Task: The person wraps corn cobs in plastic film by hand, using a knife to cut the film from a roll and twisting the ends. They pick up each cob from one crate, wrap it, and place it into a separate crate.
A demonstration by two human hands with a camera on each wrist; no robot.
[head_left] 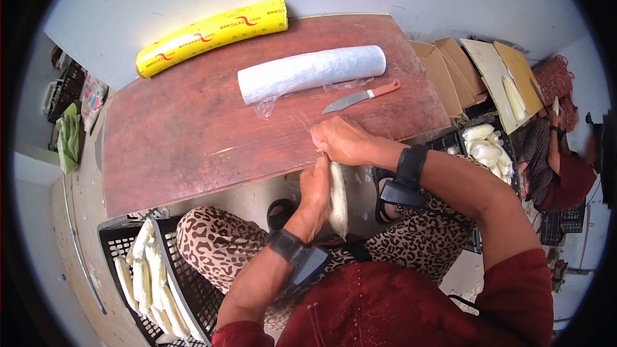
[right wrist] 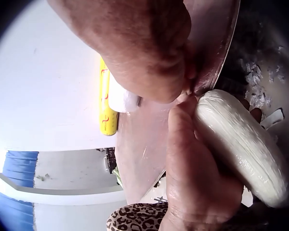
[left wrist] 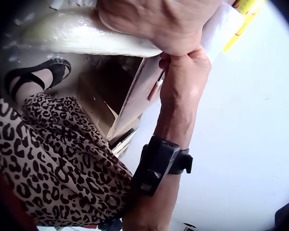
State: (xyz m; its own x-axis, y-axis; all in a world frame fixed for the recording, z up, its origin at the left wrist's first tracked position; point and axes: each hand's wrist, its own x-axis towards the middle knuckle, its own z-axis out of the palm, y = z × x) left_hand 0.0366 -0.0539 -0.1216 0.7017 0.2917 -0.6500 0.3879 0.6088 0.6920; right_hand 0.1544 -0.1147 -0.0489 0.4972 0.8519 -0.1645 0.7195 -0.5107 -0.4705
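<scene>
A long, pale vegetable point(head_left: 338, 202) wrapped in clear film hangs upright beyond the table's near edge. My left hand point(head_left: 313, 193) grips it near its upper end; in the right wrist view, fingertips point(right wrist: 255, 114) of that hand show around its far side. My right hand point(head_left: 344, 141) is curled at the same end, fingers pinched together against the left thumb; what lies between them is hidden. Glossy, wrinkled film covers the vegetable point(right wrist: 243, 144) in the right wrist view. On the table lie a white roll of plastic film point(head_left: 312, 72), its loose edge trailing, and a knife point(head_left: 361, 96) with an orange handle.
A yellow printed roll point(head_left: 212, 37) lies along the table's point(head_left: 193, 135) back edge. A black crate point(head_left: 186, 250) with several wrapped vegetables stands at lower left. Another crate point(head_left: 508, 148) of pale vegetables and cardboard boxes point(head_left: 443, 71) stand right. Another person point(head_left: 565, 180) sits far right.
</scene>
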